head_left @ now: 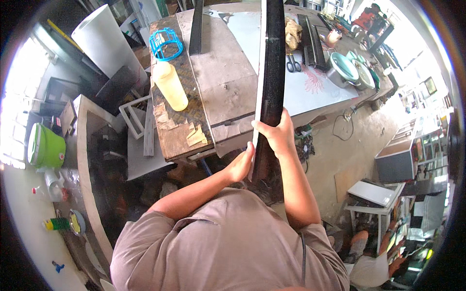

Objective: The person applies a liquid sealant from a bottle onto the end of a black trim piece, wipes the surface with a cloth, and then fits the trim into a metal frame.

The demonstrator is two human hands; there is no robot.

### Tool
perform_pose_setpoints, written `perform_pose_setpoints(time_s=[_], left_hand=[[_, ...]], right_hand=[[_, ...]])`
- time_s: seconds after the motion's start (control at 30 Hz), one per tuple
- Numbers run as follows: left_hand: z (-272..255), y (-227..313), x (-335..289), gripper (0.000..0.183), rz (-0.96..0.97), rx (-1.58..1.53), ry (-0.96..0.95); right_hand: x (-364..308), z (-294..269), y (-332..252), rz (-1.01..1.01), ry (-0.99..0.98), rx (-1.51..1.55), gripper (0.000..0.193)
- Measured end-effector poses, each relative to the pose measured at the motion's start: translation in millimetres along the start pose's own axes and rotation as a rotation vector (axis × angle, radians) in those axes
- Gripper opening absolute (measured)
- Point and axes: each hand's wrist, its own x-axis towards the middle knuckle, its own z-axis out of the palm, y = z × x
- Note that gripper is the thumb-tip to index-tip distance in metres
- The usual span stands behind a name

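A long black bar [273, 63] with a white face along its left side stands on edge in front of me. It runs from close to my body out over the table. My right hand [279, 133] is closed around its near part, the thumb lying across the white side. Against that same white side, a little nearer to me, rests my left hand [240, 166], its visible fingers straight and flat. The lower end of the bar is in shadow below my hands.
The worktable [225, 92] carries a yellow bottle [171, 87], a blue plastic ring-shaped holder [166, 44], a black strip [196, 29], scissors [292, 63] and lidded bowls [343, 68]. Leftward stands a green cooler [46, 145]. Another person [371, 269] is at lower right.
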Motion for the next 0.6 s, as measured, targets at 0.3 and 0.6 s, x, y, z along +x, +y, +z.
perform_pose_setpoints(time_s=[0.3, 0.6], left_hand=[[-60.4, -24.7, -44.7, 0.053, -0.081, 0.067, -0.424], [-43.7, 20.0, -71.3, 0.039, 0.039, 0.183, -0.153]], right_hand=[[49.2, 8.3, -5.4, -0.212, -0.019, 0.310, 0.056], [126.0, -2.1, -127.3, -0.725, 0.239, -0.220, 0.085]])
